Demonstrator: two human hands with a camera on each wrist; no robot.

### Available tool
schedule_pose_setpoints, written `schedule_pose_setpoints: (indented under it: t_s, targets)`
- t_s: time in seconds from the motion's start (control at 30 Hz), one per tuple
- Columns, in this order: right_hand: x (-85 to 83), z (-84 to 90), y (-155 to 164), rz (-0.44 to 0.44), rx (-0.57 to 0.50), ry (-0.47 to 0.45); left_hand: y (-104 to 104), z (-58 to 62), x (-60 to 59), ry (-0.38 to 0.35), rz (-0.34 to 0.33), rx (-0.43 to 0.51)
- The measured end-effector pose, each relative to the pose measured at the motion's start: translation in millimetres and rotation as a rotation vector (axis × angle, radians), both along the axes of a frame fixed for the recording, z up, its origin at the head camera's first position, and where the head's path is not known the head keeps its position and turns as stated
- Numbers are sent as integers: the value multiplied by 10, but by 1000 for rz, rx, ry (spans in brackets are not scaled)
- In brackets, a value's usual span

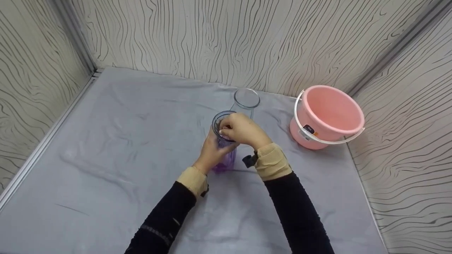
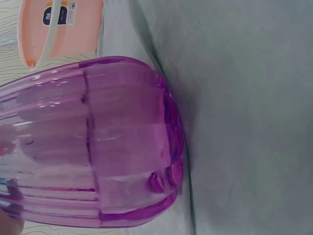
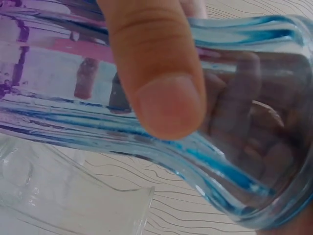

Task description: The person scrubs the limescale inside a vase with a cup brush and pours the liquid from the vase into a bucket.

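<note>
My left hand (image 1: pixel 212 146) grips a ribbed glass vase (image 1: pixel 226 160), purple at the base and blue at its flared mouth. In the right wrist view, the left thumb (image 3: pixel 164 93) lies across the neck of this vase. The vase's purple base (image 2: pixel 132 142) fills much of the left wrist view, close to the grey cloth. My right hand (image 1: pixel 243 130) is bent over the mouth, its fingers reaching inside the rim. Through the blue glass those fingers look dark and blurred, so whether they hold something cannot be made out.
Just behind the purple vase stands a clear glass vase (image 1: pixel 247 99). A pink bucket (image 1: pixel 317 123) with a white handle is at the right, near the back wall. Grey cloth (image 1: pixel 106 141) covers the table, and patterned panels (image 1: pixel 212 42) enclose it.
</note>
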State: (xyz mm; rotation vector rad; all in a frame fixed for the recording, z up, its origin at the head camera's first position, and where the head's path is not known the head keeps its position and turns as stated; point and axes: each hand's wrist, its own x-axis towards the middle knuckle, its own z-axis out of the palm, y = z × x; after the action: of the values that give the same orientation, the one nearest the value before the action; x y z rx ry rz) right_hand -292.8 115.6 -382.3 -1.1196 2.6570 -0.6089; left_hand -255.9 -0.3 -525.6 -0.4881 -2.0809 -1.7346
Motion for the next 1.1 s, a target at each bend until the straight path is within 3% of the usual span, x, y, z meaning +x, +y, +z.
schedule_pose_setpoints:
  t_s: [0.2, 0.5, 0.77, 1.1]
  targets:
    - [13, 12, 26, -32, -57, -25, 5, 9, 3, -28, 1, -9]
    - [9, 5, -23, -69, -34, -11, 1, 6, 4, -28, 9, -5]
    - [36, -9, -66, -109, -6, 87, -7, 6, -4, -43, -6, 3]
    - [90, -9, -95, -200, 0, 121, -1, 12, -1, -5, 27, -9]
